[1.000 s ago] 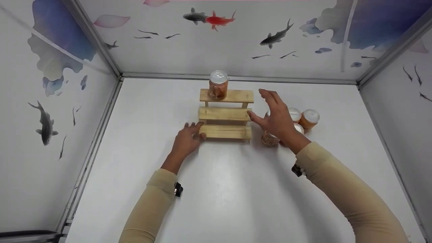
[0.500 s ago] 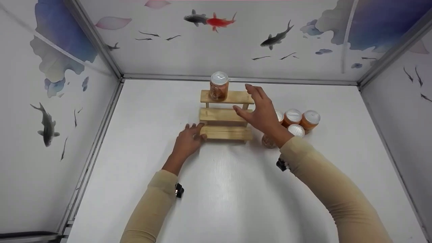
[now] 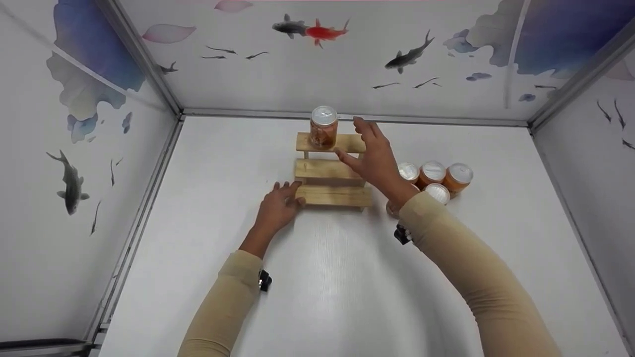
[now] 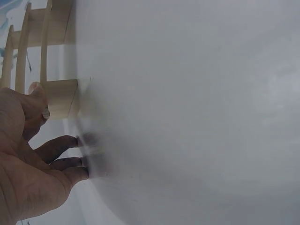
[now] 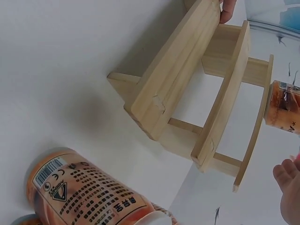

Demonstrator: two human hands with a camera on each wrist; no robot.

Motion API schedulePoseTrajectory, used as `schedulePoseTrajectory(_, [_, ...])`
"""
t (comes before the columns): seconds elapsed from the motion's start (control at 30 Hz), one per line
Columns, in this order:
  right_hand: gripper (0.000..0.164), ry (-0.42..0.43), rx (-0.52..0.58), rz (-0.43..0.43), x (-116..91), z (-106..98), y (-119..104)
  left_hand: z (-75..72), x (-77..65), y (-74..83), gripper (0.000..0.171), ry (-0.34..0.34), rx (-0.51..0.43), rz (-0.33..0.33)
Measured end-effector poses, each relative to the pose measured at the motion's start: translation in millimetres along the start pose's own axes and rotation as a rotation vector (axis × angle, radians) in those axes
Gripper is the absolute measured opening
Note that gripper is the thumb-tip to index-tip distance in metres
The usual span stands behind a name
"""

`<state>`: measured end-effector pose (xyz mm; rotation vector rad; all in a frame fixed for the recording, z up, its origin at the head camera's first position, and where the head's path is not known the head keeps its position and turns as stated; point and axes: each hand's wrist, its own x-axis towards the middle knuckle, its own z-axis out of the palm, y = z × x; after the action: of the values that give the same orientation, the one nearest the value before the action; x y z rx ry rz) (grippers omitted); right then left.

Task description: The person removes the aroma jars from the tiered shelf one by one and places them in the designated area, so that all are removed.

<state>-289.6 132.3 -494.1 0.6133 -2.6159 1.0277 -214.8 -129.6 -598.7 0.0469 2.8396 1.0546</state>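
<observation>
A three-step wooden display stand is on the white table. My left hand pinches the left end of its lowest step; in the left wrist view the thumb and a finger meet on that wooden end. An orange jar with a pale lid stands upright on the top step, toward its left. My right hand is over the stand's right side, fingers spread and thumb apart. Its thumb tip is close to the jar's right side; the right wrist view shows a gap between that hand and the jar.
Several similar orange jars stand in a cluster right of the stand, partly behind my right forearm. One jar is large in the right wrist view. White panels with painted fish enclose the table at the back and sides.
My right hand has moved left and away from me, from beside the jar cluster to near the jar on the top step. My left hand has stayed at the stand's end.
</observation>
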Motion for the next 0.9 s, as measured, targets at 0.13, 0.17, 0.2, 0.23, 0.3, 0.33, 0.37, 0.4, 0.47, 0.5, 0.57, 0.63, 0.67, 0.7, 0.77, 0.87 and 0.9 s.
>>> schedulePoseTrajectory(0.13, [0.084,-0.021,0.034,0.017,5,8,-2,0.3,-0.1,-0.5,0.053,0.000,-0.004,0.001])
schedulePoseTrajectory(0.17, [0.084,-0.025,0.040,0.022,7,10,-3,0.4,-0.1,-0.6,0.053,-0.002,-0.004,-0.002])
schedulePoseTrajectory(0.2, [0.085,-0.026,0.049,0.024,8,12,-4,0.4,-0.3,-0.6,0.053,-0.005,-0.002,-0.004])
schedulePoseTrajectory(0.23, [0.085,-0.027,0.057,0.028,9,13,-5,0.3,-0.5,-0.6,0.053,-0.005,0.001,-0.004])
schedulePoseTrajectory(0.3, [0.086,-0.028,0.077,0.033,12,16,-7,0.2,-0.5,-1.0,0.052,-0.001,0.011,0.004])
schedulePoseTrajectory(0.33, [0.086,-0.030,0.090,0.038,13,17,-8,0.2,-0.6,-1.2,0.052,0.002,0.013,0.010])
schedulePoseTrajectory(0.37, [0.086,-0.033,0.101,0.043,14,19,-9,0.0,-0.6,-1.4,0.051,0.005,0.017,0.015])
schedulePoseTrajectory(0.4, [0.087,-0.038,0.112,0.048,16,20,-10,-0.1,-0.7,-1.6,0.051,0.007,0.019,0.021])
schedulePoseTrajectory(0.47, [0.087,-0.049,0.127,0.066,18,23,-11,0.0,-0.5,-2.3,0.051,0.009,0.019,0.026])
schedulePoseTrajectory(0.5, [0.087,-0.055,0.133,0.076,19,24,-11,0.0,-0.5,-2.5,0.051,0.010,0.015,0.028])
schedulePoseTrajectory(0.57, [0.088,-0.063,0.145,0.094,20,26,-12,-0.1,-0.6,-2.6,0.051,0.011,0.000,0.023])
schedulePoseTrajectory(0.63, [0.088,-0.066,0.159,0.109,22,28,-12,-0.2,-0.6,-2.5,0.051,0.011,-0.009,0.022])
schedulePoseTrajectory(0.67, [0.088,-0.067,0.163,0.114,23,29,-13,-0.2,-0.6,-2.5,0.051,0.011,-0.012,0.022])
schedulePoseTrajectory(0.7, [0.088,-0.068,0.164,0.119,24,30,-13,-0.3,-0.7,-2.3,0.051,0.010,-0.012,0.021])
schedulePoseTrajectory(0.77, [0.087,-0.067,0.165,0.124,26,31,-15,-0.2,-0.8,-1.9,0.052,0.006,-0.012,0.017])
schedulePoseTrajectory(0.87, [0.087,-0.065,0.156,0.133,28,32,-17,0.1,-1.1,-0.8,0.054,0.007,-0.010,0.017])
schedulePoseTrajectory(0.9, [0.087,-0.060,0.160,0.134,29,33,-17,0.0,-1.3,-0.4,0.054,0.009,-0.009,0.019])
